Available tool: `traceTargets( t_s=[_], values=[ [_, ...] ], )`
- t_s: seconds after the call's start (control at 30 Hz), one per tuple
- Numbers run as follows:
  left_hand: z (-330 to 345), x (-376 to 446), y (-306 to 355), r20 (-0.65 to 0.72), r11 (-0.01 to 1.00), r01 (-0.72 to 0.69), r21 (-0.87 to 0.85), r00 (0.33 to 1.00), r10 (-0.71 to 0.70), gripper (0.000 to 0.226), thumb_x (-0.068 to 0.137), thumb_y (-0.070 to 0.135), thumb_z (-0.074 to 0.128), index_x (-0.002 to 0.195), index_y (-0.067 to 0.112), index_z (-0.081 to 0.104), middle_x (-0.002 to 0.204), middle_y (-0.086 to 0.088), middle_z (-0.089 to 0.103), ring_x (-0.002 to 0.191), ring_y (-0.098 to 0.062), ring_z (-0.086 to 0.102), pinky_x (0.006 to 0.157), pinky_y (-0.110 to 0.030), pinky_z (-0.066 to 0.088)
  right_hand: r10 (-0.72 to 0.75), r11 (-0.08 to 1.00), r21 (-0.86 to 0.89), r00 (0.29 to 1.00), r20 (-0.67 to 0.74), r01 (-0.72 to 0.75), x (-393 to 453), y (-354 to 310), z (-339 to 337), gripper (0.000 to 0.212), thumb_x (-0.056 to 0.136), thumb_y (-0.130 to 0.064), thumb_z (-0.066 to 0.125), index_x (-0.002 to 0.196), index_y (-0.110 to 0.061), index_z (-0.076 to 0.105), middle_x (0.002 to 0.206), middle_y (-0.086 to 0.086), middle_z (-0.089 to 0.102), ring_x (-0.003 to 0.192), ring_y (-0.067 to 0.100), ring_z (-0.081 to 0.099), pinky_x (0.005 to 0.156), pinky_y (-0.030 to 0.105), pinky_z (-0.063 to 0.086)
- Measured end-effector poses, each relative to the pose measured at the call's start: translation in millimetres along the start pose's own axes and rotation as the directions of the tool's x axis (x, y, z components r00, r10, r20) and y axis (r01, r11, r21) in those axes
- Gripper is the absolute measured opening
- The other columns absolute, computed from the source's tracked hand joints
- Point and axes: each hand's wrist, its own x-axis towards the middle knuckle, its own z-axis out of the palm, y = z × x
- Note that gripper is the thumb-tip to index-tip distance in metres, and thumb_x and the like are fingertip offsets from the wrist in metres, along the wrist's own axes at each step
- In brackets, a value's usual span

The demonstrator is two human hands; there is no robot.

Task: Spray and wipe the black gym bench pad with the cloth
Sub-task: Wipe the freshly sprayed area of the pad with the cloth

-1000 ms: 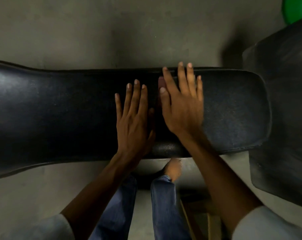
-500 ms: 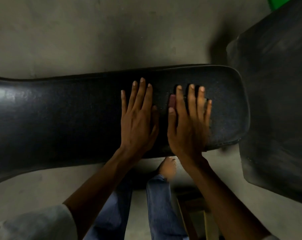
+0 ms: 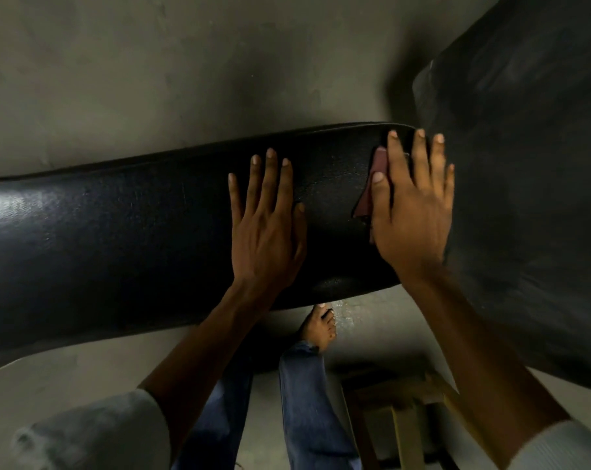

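Observation:
The long black bench pad (image 3: pixel 118 239) runs across the view from the left edge to just right of centre. My left hand (image 3: pixel 265 228) lies flat on it, fingers spread, holding nothing. My right hand (image 3: pixel 412 212) presses flat at the pad's right end, on top of a dark red cloth (image 3: pixel 372 191). Only the cloth's left edge shows from under the palm and thumb. No spray bottle is in view.
A second black pad (image 3: pixel 531 198) rises at the right, close to my right hand. Grey concrete floor (image 3: pixel 185 79) lies beyond the bench. Below it are my jeans-clad legs, a bare foot (image 3: pixel 319 325) and part of a wooden frame (image 3: pixel 399 418).
My right hand has slid the cloth rightward along the pad to its right end. My left hand has stayed flat on the pad. The camera has shifted and the view tilted.

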Motion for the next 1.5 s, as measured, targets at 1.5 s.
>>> traceTargets(
  t_s=[1.5],
  values=[
    [-114.8,-164.1,-359.4,-0.303,0.858,0.503,-0.108,0.805,-0.510,0.062,0.104,0.033,0.051,0.159,0.003,0.045,0.171,-0.019,0.034,0.162,-0.036,0.025,0.132,-0.063,0.015,-0.613,0.789,0.091,0.788,0.054,0.607,-137.9,-461.6,128.1,0.058,0.115,-0.043,0.030,0.170,-0.026,0.026,0.178,0.010,0.024,0.168,0.032,0.012,0.133,0.061,0.014]
  ],
)
